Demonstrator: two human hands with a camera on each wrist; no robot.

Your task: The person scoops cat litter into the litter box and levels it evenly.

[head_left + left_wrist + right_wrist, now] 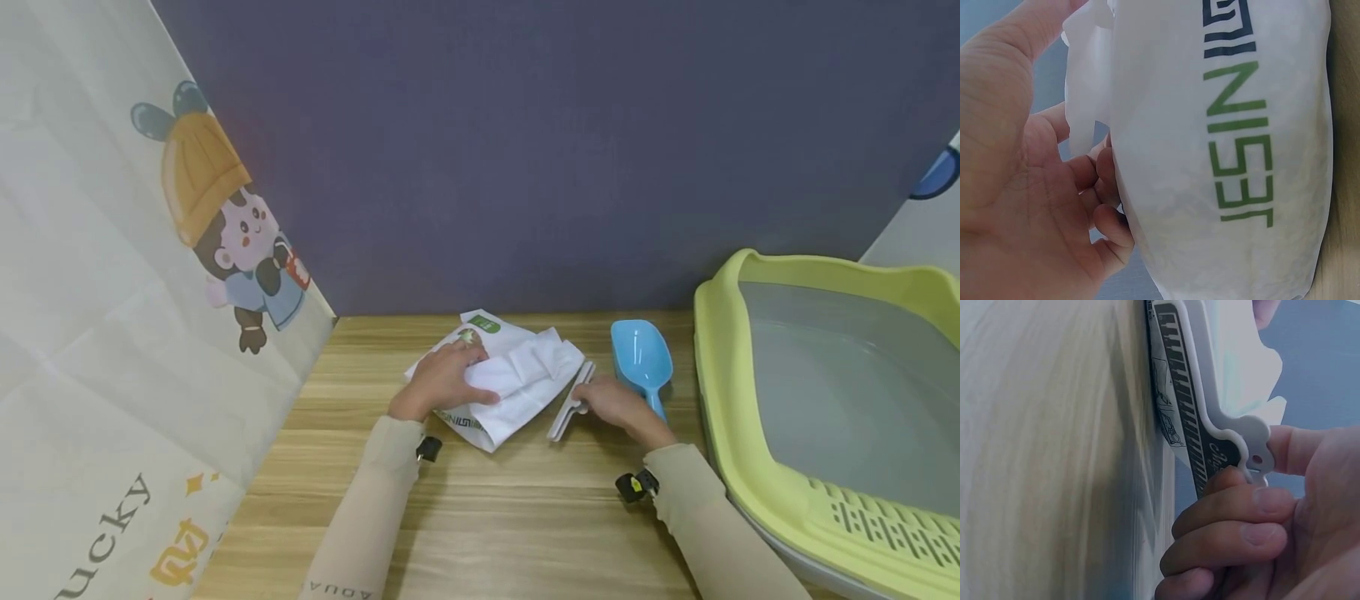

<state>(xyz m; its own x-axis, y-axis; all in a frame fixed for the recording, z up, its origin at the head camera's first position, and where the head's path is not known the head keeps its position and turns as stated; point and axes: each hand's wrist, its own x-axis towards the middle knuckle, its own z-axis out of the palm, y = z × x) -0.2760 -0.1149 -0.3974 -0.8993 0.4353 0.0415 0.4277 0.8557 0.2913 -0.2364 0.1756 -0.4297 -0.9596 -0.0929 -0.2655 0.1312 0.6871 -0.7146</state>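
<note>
A white plastic bag (517, 375) with green and dark print lies on the wooden table, one end folded over and crumpled. My left hand (448, 379) holds the folded part of the bag, thumb and fingers spread across it. Up close in the left wrist view, the curled fingertips (1113, 228) touch the bag (1229, 150). My right hand (613, 400) pinches a long pale bag clip (570, 402) just right of the bag. Piano keys are printed along the clip (1188, 387), which overlaps the bag in the right wrist view.
A blue scoop (642, 354) lies behind my right hand. On the right stands a large litter box (723, 375) with a yellow-green rim and grey inside. A dark wall (525, 167) rises behind the table (517, 517), and a printed white curtain (90, 292) hangs at the left.
</note>
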